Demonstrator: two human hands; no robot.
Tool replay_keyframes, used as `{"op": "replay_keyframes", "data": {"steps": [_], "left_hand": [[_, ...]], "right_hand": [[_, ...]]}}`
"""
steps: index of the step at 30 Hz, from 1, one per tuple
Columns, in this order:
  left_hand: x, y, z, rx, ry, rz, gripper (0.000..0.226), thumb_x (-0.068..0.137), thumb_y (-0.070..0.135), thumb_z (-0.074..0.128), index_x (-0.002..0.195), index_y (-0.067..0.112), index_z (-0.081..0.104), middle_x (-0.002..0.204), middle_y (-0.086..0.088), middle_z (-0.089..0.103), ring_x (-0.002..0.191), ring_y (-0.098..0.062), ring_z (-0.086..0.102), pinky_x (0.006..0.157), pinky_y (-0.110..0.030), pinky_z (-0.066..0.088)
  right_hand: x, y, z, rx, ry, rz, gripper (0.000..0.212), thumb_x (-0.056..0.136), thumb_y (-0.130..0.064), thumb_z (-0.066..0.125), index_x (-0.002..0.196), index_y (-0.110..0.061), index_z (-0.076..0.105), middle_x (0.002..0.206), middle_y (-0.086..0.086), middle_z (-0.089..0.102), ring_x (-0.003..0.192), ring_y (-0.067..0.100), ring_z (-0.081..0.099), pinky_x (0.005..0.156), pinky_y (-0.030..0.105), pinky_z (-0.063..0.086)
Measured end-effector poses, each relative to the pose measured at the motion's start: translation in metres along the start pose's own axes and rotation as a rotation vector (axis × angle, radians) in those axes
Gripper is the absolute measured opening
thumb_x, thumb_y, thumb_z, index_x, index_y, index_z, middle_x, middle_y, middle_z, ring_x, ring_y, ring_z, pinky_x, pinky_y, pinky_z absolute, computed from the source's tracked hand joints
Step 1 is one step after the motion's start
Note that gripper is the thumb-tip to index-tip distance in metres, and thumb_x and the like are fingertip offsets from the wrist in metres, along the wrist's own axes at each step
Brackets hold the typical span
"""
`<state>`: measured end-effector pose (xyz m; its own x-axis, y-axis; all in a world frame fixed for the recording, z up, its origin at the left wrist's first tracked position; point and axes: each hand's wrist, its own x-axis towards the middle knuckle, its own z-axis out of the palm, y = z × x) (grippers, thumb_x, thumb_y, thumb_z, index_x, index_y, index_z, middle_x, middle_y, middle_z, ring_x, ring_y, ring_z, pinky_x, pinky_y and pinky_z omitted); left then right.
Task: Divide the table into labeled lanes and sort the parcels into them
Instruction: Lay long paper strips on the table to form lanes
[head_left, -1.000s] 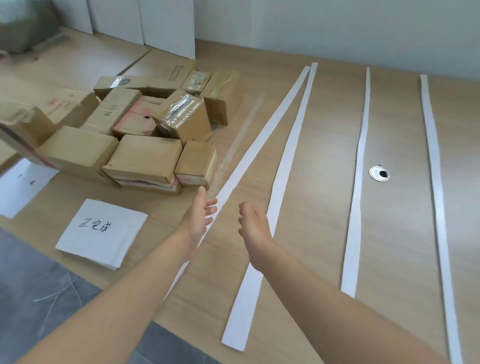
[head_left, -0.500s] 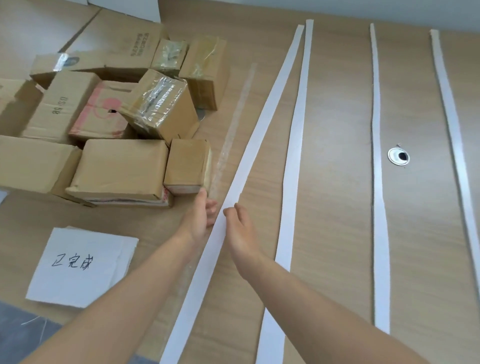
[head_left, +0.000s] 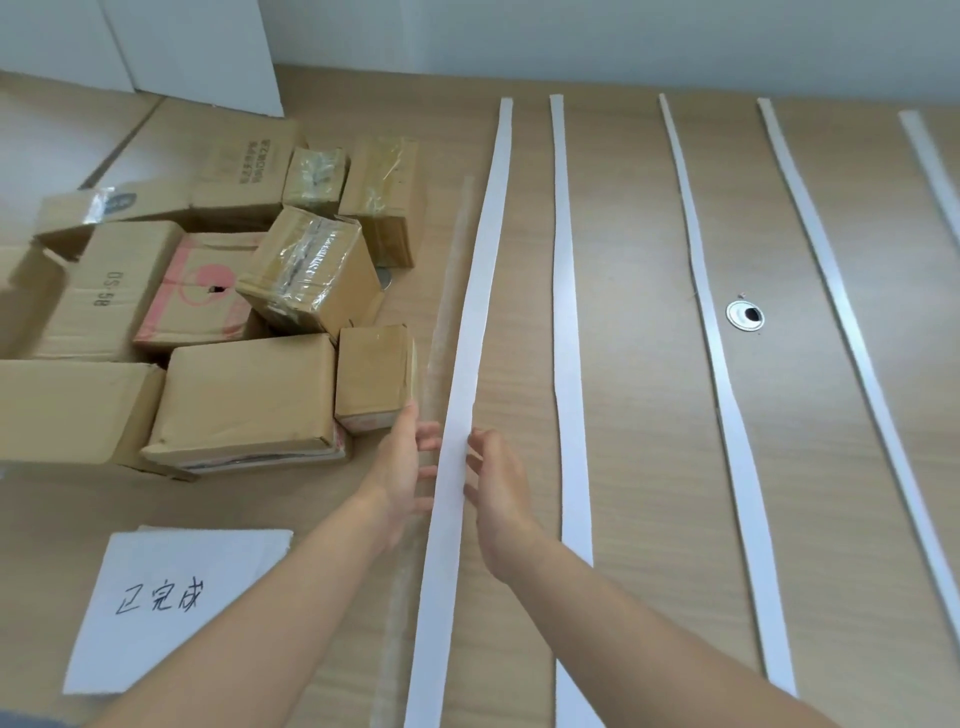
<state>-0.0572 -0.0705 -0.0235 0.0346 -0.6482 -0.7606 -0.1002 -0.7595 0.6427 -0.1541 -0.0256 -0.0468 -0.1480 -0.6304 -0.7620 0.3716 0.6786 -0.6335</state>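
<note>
The left hand and right hand, fingers loose, now touch the white strip on each side; it lies straighter than before, so a lane forms; the parcels wait heaped on the desk, left of it.

On the table, the left grip and right grip touch opposite edges of a long white strip. Four more strips lie to its right. Cardboard boxes are piled on the left, near a handwritten sheet.

Wooden table under cardboard parcels, long white paper strips, one handwritten sheet.
</note>
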Motion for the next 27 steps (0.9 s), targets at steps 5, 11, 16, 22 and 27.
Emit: {"op": "replay_keyframes", "data": {"steps": [5, 11, 16, 22, 27], "left_hand": [[-0.022, 0.016, -0.006, -0.009, -0.021, 0.086, 0.056, 0.105, 0.060, 0.027, 0.122, 0.021, 0.064, 0.112, 0.008, 0.067, 0.099, -0.015, 0.063, 0.079, -0.041, 0.056], [-0.053, 0.038, -0.009, -0.041, -0.065, 0.155, 0.061, 0.104, 0.063, 0.027, 0.128, 0.020, 0.063, 0.118, 0.003, 0.068, 0.106, -0.017, 0.063, 0.069, -0.039, 0.053], [-0.087, 0.058, -0.007, -0.043, -0.118, 0.234, 0.065, 0.104, 0.064, 0.025, 0.135, 0.017, 0.058, 0.119, 0.002, 0.066, 0.105, -0.018, 0.063, 0.074, -0.044, 0.054], [-0.143, 0.083, 0.004, -0.003, -0.184, 0.332, 0.064, 0.103, 0.066, 0.026, 0.122, 0.019, 0.066, 0.114, 0.001, 0.067, 0.106, -0.020, 0.063, 0.094, -0.058, 0.053], [-0.192, 0.096, 0.028, 0.066, -0.249, 0.398, 0.063, 0.103, 0.066, 0.025, 0.105, 0.022, 0.070, 0.111, -0.001, 0.066, 0.103, -0.021, 0.063, 0.097, -0.058, 0.053]], "right_hand": [[-0.020, -0.014, 0.002, -0.027, -0.008, -0.102, 0.025, 0.108, -0.032, 0.042, 0.100, -0.036, 0.065, 0.111, -0.021, 0.067, 0.103, -0.005, 0.060, 0.086, 0.025, 0.048], [-0.057, -0.037, 0.007, -0.082, 0.007, -0.239, 0.046, 0.095, -0.046, 0.047, 0.134, -0.031, 0.066, 0.135, -0.016, 0.066, 0.128, 0.001, 0.057, 0.116, 0.036, 0.044], [-0.100, -0.059, 0.003, -0.057, 0.031, -0.334, 0.069, 0.080, -0.051, 0.045, 0.142, -0.027, 0.062, 0.140, -0.014, 0.062, 0.134, 0.006, 0.053, 0.120, 0.042, 0.042], [-0.148, -0.080, -0.013, -0.008, 0.084, -0.474, 0.062, 0.078, -0.056, 0.048, 0.132, -0.032, 0.068, 0.133, -0.015, 0.068, 0.129, 0.006, 0.059, 0.115, 0.046, 0.047], [-0.196, -0.096, -0.042, 0.039, 0.105, -0.555, 0.048, 0.090, -0.044, 0.047, 0.126, -0.025, 0.071, 0.125, -0.008, 0.074, 0.121, 0.009, 0.066, 0.109, 0.047, 0.053]]}}
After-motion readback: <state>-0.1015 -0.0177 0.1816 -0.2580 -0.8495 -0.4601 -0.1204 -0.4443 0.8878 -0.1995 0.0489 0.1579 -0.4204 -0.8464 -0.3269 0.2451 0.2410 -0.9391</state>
